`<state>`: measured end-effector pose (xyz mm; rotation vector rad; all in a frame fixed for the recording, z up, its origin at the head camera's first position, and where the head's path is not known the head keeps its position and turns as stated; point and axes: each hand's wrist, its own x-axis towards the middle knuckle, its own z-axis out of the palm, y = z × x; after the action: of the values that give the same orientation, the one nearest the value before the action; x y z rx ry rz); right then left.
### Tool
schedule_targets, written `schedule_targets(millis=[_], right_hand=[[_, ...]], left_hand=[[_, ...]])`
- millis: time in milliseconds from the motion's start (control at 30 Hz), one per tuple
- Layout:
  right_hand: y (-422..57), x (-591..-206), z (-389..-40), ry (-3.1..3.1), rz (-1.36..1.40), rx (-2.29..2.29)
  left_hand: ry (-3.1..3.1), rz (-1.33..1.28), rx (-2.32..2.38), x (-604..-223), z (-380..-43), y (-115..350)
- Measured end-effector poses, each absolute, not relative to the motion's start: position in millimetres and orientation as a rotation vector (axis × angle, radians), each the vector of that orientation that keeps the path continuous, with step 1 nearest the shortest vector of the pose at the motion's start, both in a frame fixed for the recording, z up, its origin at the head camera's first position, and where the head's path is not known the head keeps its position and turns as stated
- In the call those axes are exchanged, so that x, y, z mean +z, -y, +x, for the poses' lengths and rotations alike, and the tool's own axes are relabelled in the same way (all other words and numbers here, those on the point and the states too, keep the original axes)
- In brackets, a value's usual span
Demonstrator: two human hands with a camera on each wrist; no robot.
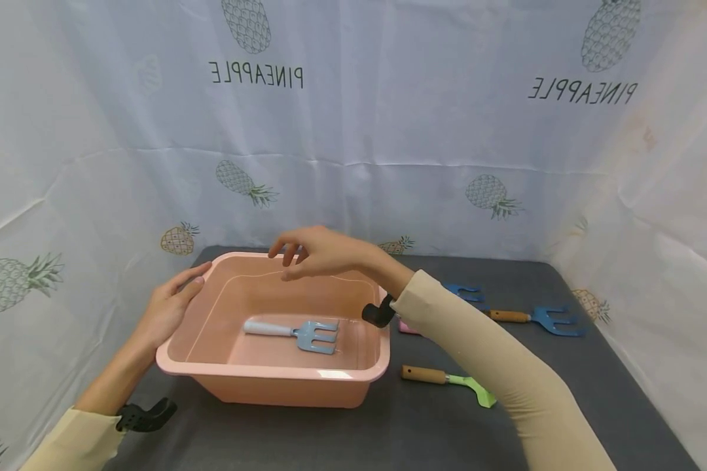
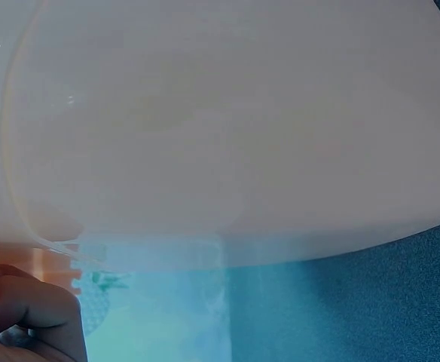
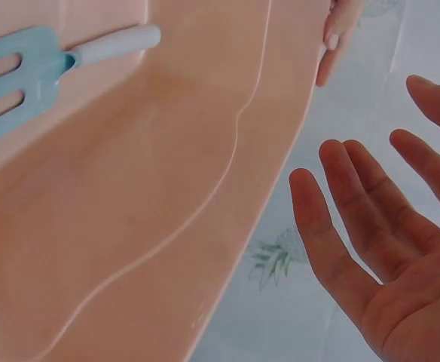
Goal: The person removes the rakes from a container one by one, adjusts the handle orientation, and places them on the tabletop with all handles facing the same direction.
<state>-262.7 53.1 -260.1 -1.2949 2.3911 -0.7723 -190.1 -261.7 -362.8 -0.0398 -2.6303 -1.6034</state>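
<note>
A pink plastic basin (image 1: 271,389) stands on the dark table, with a light blue hand fork (image 1: 315,337) lying flat on its floor. The fork's pale handle (image 3: 118,45) points left in the head view. At the basin's left rim, my left hand (image 1: 167,311) grips the edge, thumb on top and fingers along the outside. My right hand (image 1: 330,252) hovers above the basin's far rim, its fingers loosely bent and holding nothing. Spread, bare fingers (image 3: 348,204) of that hand show in the right wrist view. The basin's outer wall (image 2: 220,136) fills most of the left wrist view.
Right of the basin lie a green garden tool (image 1: 474,387) with a wooden handle and a blue hand fork (image 1: 554,320). Another blue fork (image 1: 465,291) and a pink piece (image 1: 406,328) are partly hidden by the right sleeve. Pineapple-print cloth (image 1: 353,131) encloses the table.
</note>
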Motion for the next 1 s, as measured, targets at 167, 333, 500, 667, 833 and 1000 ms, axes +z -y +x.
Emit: schedule_targets(millis=[167, 333, 500, 667, 833, 1000], right_hand=[[-30, -268, -267, -2.319, -1.257, -0.809], [-10, -278, -273, -2.298, -1.226, -0.788], [4, -296, -280, -2.290, -1.185, -0.730], [10, -312, -283, -2.266, -1.139, -0.706], [14, -324, -287, -2.257, -1.136, -0.660], [18, -329, -290, -2.250, -1.129, -0.597]], left_hand=[[2.633, -0.052, -1.591, -363, -190, 262], [2.633, -0.055, -1.579, -363, -189, 263], [2.638, -0.046, -1.563, -364, -189, 263], [2.645, -0.046, -1.547, -364, -189, 262], [2.645, -0.043, -1.569, -363, -189, 262], [2.643, -0.045, -1.570, -362, -190, 262]])
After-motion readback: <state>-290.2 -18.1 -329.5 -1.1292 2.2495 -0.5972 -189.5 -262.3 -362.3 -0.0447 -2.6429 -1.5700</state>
